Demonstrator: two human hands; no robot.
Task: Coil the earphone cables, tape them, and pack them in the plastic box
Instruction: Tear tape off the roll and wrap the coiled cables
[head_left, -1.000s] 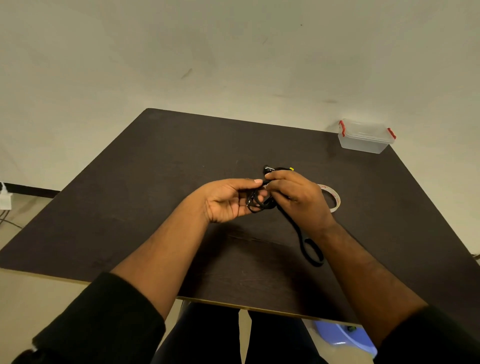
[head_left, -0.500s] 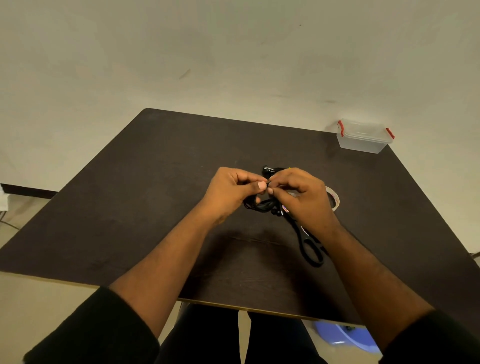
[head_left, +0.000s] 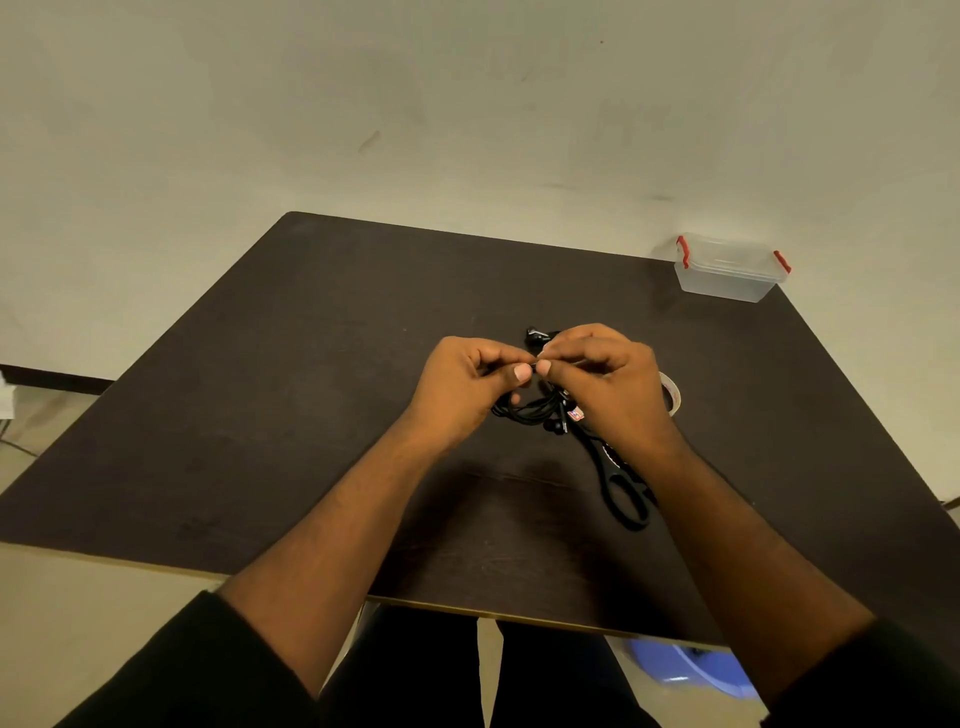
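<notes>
A black earphone cable hangs in loose loops under my two hands at the middle of the dark table. My left hand and my right hand meet thumb to thumb, each pinching the cable between thumb and forefinger. An earbud dangles below the loops. More black earphone parts lie just beyond the hands. A roll of clear tape lies behind my right hand, mostly hidden. The clear plastic box with red clips stands shut at the far right corner.
Black scissors lie on the table under my right forearm, handles toward me. A wall rises behind the table. A blue object sits on the floor below the table's near edge.
My left hand turned from palm-up to a curled pinch and rose to meet my right hand. Both hands lifted the cable slightly, and its loops now hang lower beneath them.
</notes>
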